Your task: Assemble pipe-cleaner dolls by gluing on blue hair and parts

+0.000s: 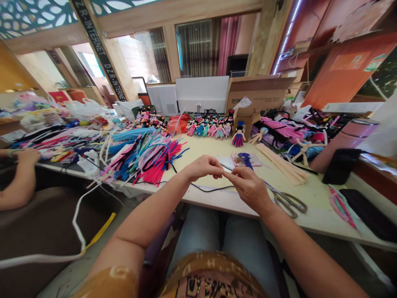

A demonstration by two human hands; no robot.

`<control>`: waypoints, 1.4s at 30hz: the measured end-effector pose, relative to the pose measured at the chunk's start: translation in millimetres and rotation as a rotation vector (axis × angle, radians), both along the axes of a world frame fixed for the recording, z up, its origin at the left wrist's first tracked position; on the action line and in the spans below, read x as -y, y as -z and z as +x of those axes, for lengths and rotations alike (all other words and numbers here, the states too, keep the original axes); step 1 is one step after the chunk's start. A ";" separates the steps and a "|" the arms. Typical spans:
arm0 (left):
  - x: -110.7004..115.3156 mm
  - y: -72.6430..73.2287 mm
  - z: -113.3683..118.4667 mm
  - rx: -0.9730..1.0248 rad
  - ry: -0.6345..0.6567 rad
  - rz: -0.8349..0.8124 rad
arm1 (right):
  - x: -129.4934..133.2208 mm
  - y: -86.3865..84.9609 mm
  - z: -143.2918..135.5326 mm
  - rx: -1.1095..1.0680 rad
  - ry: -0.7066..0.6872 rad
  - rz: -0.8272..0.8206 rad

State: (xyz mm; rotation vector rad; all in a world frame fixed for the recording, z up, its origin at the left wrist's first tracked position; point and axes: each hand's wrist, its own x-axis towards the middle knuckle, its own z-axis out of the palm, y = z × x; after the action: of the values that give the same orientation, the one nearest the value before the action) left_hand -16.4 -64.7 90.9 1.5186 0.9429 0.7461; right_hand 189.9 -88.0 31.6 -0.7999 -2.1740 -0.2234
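As my right hand (252,187) pinches near the scissors (279,193), it could bump them; my left hand (205,167) pinches too; I can't tell what.

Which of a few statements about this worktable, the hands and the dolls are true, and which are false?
1. The left hand and right hand are held wide apart. False: their fingertips are close together.
2. Scissors lie on the table beside the right wrist. True.
3. The pale beige strips lie to the left of both hands. False: they lie to the right.
4. A doll in a striped skirt stands in front of a small cardboard box. True.
5. Nobody else is in view. False: another person's forearm shows at the left edge.
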 end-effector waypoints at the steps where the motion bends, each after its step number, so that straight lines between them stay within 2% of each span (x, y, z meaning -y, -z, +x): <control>1: 0.4 0.2 0.0 0.004 0.007 -0.001 | 0.5 -0.7 0.4 0.008 -0.003 -0.004; 5: 2.8 0.7 -0.5 0.030 0.029 0.022 | 1.0 -2.7 1.7 -0.006 -0.028 -0.028; 18: 4.8 9.6 3.1 0.114 -0.065 0.047 | -1.0 -8.1 1.5 -0.029 -0.069 -0.025; 21: 2.4 11.3 -1.0 0.146 -0.025 0.005 | -1.0 -10.3 3.1 -0.015 -0.057 -0.012; 25: -1.2 11.4 -5.7 0.088 0.071 -0.084 | -1.4 -9.9 5.0 0.046 -0.048 0.023; 30: -2.7 12.7 -2.5 0.099 0.041 -0.124 | -0.2 -9.0 4.4 0.093 -0.042 0.046; 36: 0.0 19.3 4.8 0.184 0.010 -0.141 | 1.8 -5.1 3.4 -0.018 -0.076 -0.002; 42: 3.9 21.4 10.6 0.293 -0.063 -0.130 | 1.3 -6.0 -1.8 -0.254 -0.147 -0.190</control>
State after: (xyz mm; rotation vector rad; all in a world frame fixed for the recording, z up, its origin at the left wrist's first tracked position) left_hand -5.8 -68.6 69.5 1.2313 0.8043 0.9064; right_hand 188.0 -89.3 37.6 -0.7260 -2.0200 0.1544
